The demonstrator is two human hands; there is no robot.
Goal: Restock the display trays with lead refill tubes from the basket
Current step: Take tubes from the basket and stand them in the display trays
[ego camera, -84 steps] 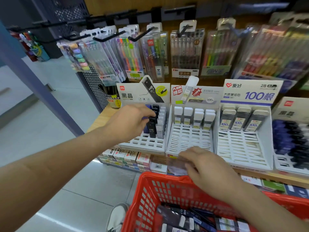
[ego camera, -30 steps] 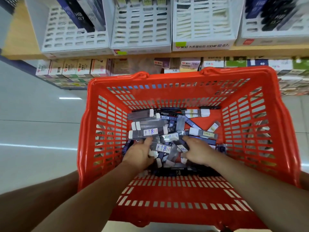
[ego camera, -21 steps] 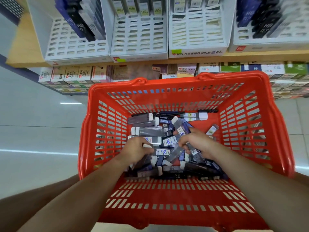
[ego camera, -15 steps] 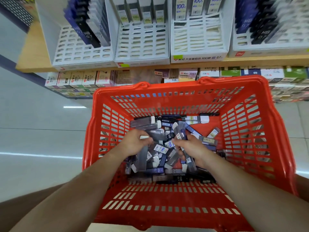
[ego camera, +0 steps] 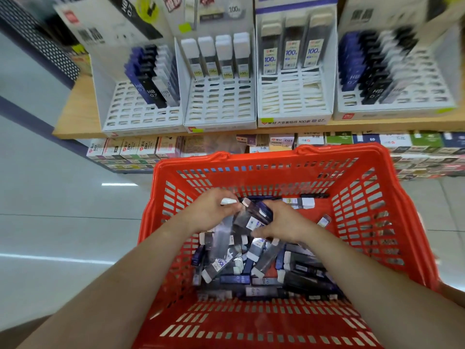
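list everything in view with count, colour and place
basket: one, red, below the shelf front
lead refill tubes: many, blue, black and clear with white caps, heaped in the basket
display trays: four, white, side by side on the shelf, each part filled with tubes at the back
shelf: one, light wood, above the basket
small boxes: a row, mixed colours, under the shelf
floor: grey, left of the basket
left hand: grips clear tubes over the basket
right hand: grips a blue tube beside it
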